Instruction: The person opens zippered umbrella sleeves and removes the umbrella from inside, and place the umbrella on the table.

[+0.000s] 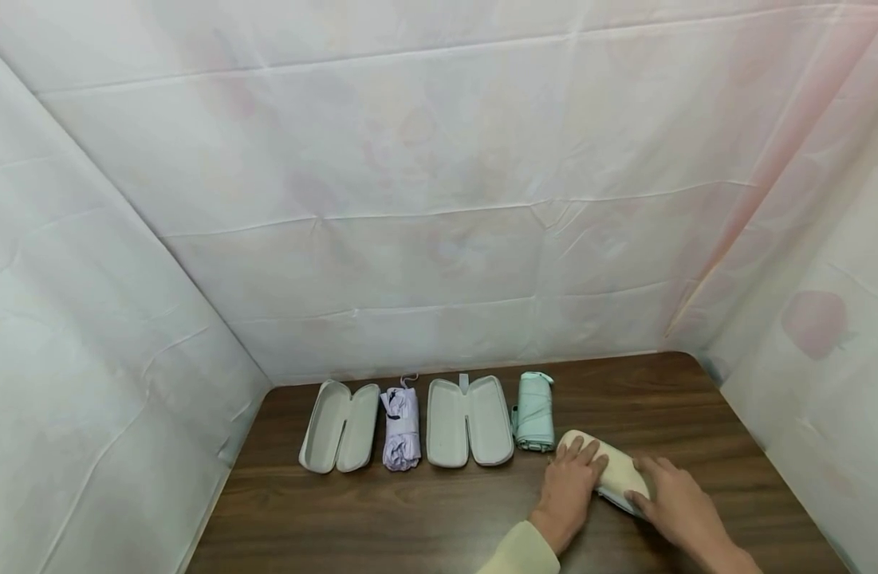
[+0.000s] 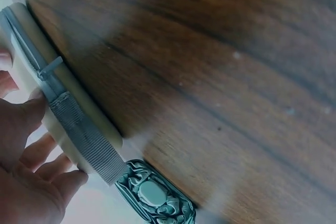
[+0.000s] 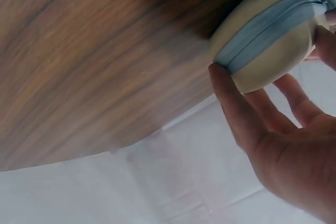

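A cream zip case [image 1: 620,470], closed in shape, lies at an angle on the front right of the table. My left hand [image 1: 568,486] holds its left end, fingers over the top. At the right end, my right hand [image 1: 679,498] grips the case between thumb and fingers. A grey zipper with a small pull [image 2: 51,67] and a woven strap [image 2: 89,137] show in the left wrist view. The right wrist view shows the grey zipper band [image 3: 262,32] around the other end. Just behind the left hand lies a folded mint umbrella [image 1: 535,410].
Two grey-lined cases lie open towards the back, one at far left [image 1: 327,426] and one near the middle [image 1: 470,422]. Between them is a folded lavender umbrella [image 1: 401,430]. The wooden table [image 1: 381,526] meets pale printed curtains [image 1: 424,263] at the back and sides.
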{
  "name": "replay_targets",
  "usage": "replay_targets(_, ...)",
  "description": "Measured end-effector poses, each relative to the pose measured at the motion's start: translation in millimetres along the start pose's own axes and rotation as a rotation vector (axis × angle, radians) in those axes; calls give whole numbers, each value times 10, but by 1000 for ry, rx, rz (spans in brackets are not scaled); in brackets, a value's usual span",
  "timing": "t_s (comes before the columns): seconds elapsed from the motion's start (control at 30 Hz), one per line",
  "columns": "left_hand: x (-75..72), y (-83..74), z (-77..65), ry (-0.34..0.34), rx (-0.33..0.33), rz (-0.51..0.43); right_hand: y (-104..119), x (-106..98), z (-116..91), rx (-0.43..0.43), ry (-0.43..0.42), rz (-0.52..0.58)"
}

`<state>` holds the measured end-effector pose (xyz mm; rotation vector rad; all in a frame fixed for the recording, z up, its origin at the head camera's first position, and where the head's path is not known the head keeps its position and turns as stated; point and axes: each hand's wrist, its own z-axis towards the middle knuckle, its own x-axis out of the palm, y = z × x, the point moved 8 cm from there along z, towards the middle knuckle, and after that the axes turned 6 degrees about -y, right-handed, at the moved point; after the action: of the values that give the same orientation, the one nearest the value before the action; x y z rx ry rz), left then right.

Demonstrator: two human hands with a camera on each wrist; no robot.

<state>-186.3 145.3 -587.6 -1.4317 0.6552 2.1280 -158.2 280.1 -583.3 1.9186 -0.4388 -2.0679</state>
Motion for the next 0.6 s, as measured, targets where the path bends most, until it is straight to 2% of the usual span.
replay_targets(0.07, 1, 21, 0, 7, -16, -43, -4, 15, -9, 14, -2, -6)
replay_targets(0.23, -19, 90, 21, -1, -102, -284, 3, 28, -26, 49, -16, -18)
replay_targets(0.3, -28, 97, 31, -8, -133, -332, 9, 34, -42, 61, -17, -19)
replay_targets(0.5, -29, 60, 43, -3, -208, -255, 51, 61, -102, 90, -3, -13)
replay_targets(0.6, -31, 30, 66, -11, -222, -222, 93, 60, -123, 105, -3, -21)
